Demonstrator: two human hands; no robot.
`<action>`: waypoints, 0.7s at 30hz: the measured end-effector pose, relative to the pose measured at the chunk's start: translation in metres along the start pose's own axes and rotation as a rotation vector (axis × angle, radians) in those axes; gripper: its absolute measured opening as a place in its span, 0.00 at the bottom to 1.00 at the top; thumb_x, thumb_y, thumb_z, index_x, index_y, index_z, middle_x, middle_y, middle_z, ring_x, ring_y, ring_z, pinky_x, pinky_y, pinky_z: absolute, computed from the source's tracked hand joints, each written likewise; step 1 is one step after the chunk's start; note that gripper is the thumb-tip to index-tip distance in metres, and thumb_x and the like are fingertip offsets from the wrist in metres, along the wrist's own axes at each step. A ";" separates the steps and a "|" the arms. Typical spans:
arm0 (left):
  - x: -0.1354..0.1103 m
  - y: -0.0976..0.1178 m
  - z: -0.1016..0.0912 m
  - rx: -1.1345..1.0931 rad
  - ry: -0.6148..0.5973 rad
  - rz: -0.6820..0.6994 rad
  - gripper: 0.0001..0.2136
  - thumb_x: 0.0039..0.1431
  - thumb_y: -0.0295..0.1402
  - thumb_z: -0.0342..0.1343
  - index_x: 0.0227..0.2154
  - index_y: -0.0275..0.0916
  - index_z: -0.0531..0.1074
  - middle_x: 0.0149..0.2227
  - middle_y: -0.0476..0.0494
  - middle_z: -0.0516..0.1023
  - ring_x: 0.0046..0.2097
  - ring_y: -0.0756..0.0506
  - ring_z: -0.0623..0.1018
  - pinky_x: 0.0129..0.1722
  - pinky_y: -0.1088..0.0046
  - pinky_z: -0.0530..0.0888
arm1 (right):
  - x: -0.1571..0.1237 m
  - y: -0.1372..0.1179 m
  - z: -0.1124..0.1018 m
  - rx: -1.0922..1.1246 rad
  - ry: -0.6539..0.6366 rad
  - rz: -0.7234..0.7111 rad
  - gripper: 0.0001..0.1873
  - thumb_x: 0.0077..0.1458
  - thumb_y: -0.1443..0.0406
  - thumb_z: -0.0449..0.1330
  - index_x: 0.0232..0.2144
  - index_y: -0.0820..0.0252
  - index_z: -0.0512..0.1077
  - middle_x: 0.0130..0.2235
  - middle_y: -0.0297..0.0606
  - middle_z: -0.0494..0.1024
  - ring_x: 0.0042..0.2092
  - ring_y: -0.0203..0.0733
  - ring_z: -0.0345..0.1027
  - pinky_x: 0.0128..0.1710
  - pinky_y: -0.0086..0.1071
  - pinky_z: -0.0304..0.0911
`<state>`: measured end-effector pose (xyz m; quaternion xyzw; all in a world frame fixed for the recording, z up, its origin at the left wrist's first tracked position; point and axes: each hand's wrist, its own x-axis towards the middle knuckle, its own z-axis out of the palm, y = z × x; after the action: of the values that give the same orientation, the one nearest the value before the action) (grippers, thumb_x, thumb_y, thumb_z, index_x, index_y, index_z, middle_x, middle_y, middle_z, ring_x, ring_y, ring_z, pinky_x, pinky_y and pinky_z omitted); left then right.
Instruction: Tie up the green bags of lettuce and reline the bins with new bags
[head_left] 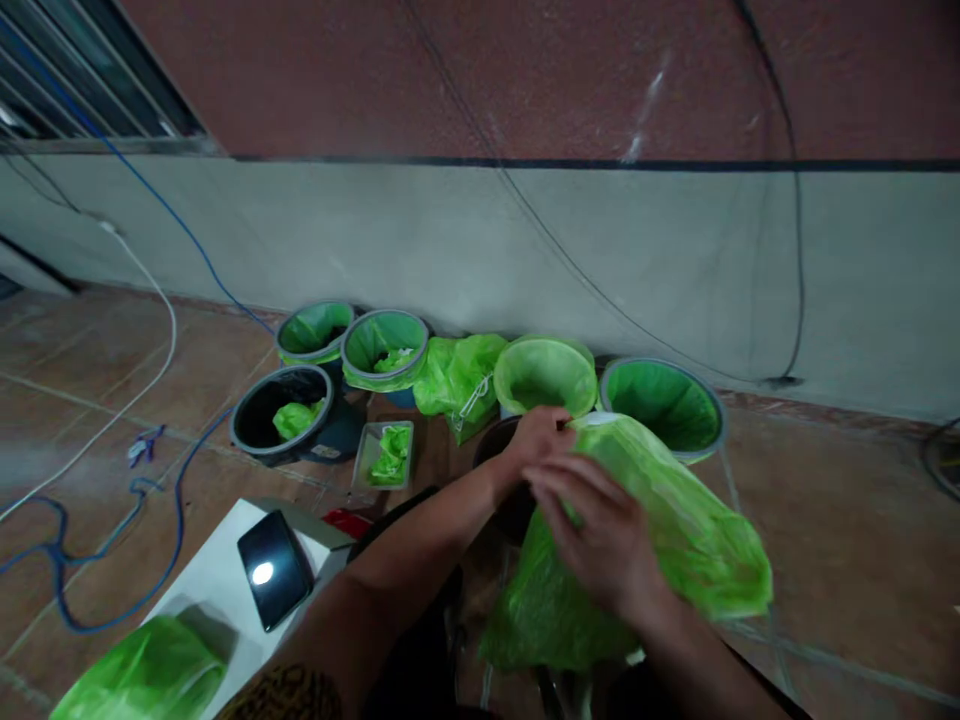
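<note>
- Wall (375,230): dull red above, pale grey below, black stripe between, loose cables against it. My feed's dim.
- Tiled floor (840,520): reddish brown, pale joints, blue cable (82,627) looping at left.
- Green bag (697,520): up front, before the bins, bulging out rightward under the hands. Step, my read: working its mouth edge. Next move probably calls for both hands' fingers on that rim.
- White surface (202,560): near left, another green bag on its corner.
- Bins: lined green along the wall, rightmost bin (664,400) just behind my bag.
- Right hand (600,520): fingers bent, blurred, over the bag; can't tell if it has hold.
- Left hand (544,435): fingers bunched at the bag's top edge; maybe pinching, can't confirm.
- Clear tub (361,468): crumpled green plastic inside.
- Phone (275,570): flat on white surface.
</note>
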<state>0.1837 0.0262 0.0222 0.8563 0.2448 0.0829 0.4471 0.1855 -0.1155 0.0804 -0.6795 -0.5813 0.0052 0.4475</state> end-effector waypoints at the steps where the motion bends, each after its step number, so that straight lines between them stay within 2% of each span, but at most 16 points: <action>1: 0.001 0.000 0.001 0.001 0.003 -0.004 0.10 0.55 0.28 0.51 0.27 0.35 0.78 0.23 0.50 0.73 0.28 0.50 0.68 0.30 0.74 0.63 | -0.004 -0.016 0.014 0.124 -0.092 -0.051 0.12 0.63 0.68 0.55 0.43 0.52 0.77 0.41 0.38 0.79 0.42 0.39 0.74 0.42 0.34 0.72; 3: 0.002 0.001 0.005 0.002 0.013 0.001 0.10 0.55 0.28 0.51 0.27 0.34 0.78 0.23 0.51 0.72 0.27 0.51 0.67 0.29 0.74 0.62 | -0.013 -0.041 0.038 0.258 -0.171 -0.114 0.08 0.62 0.67 0.57 0.41 0.55 0.77 0.38 0.37 0.79 0.38 0.38 0.73 0.38 0.33 0.71; 6: 0.000 0.002 0.009 0.006 0.005 0.029 0.09 0.55 0.27 0.52 0.27 0.33 0.78 0.23 0.51 0.72 0.27 0.51 0.67 0.28 0.74 0.61 | -0.020 -0.056 0.061 0.276 -0.162 -0.159 0.07 0.61 0.64 0.60 0.39 0.57 0.77 0.36 0.37 0.78 0.36 0.39 0.71 0.37 0.35 0.68; 13: 0.000 -0.001 0.007 -0.023 0.014 0.039 0.09 0.53 0.26 0.53 0.23 0.34 0.76 0.20 0.52 0.68 0.27 0.51 0.66 0.26 0.75 0.59 | -0.023 -0.059 0.072 0.245 -0.073 -0.149 0.08 0.61 0.67 0.57 0.33 0.57 0.77 0.31 0.36 0.77 0.34 0.38 0.69 0.36 0.37 0.62; 15: 0.000 -0.001 0.006 -0.034 0.017 0.044 0.08 0.53 0.26 0.53 0.23 0.34 0.76 0.20 0.53 0.67 0.26 0.52 0.65 0.26 0.75 0.58 | -0.022 -0.062 0.071 0.355 -0.079 -0.075 0.08 0.61 0.67 0.59 0.31 0.56 0.76 0.30 0.34 0.77 0.33 0.37 0.69 0.37 0.36 0.63; 17: 0.000 0.000 0.004 -0.041 0.021 0.042 0.08 0.53 0.26 0.52 0.23 0.34 0.75 0.19 0.53 0.66 0.26 0.52 0.64 0.26 0.75 0.58 | -0.019 -0.061 0.065 0.532 -0.090 0.078 0.06 0.60 0.65 0.60 0.30 0.56 0.75 0.29 0.33 0.76 0.33 0.36 0.70 0.36 0.33 0.64; 19: -0.001 0.000 0.002 -0.062 0.023 0.036 0.08 0.53 0.25 0.52 0.23 0.35 0.75 0.20 0.54 0.66 0.26 0.53 0.63 0.25 0.75 0.57 | -0.014 -0.054 0.054 0.674 -0.091 0.246 0.07 0.59 0.64 0.60 0.29 0.56 0.73 0.28 0.32 0.75 0.32 0.35 0.69 0.33 0.31 0.65; 21: -0.002 -0.001 -0.001 -0.088 0.023 0.019 0.08 0.53 0.26 0.52 0.23 0.35 0.74 0.20 0.54 0.65 0.26 0.53 0.62 0.26 0.76 0.57 | -0.007 -0.040 0.039 0.704 -0.070 0.365 0.09 0.60 0.62 0.59 0.28 0.57 0.72 0.27 0.31 0.73 0.30 0.35 0.66 0.31 0.29 0.63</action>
<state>0.1819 0.0262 0.0223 0.8371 0.2377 0.1078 0.4808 0.1315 -0.1007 0.0778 -0.5761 -0.4283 0.3068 0.6250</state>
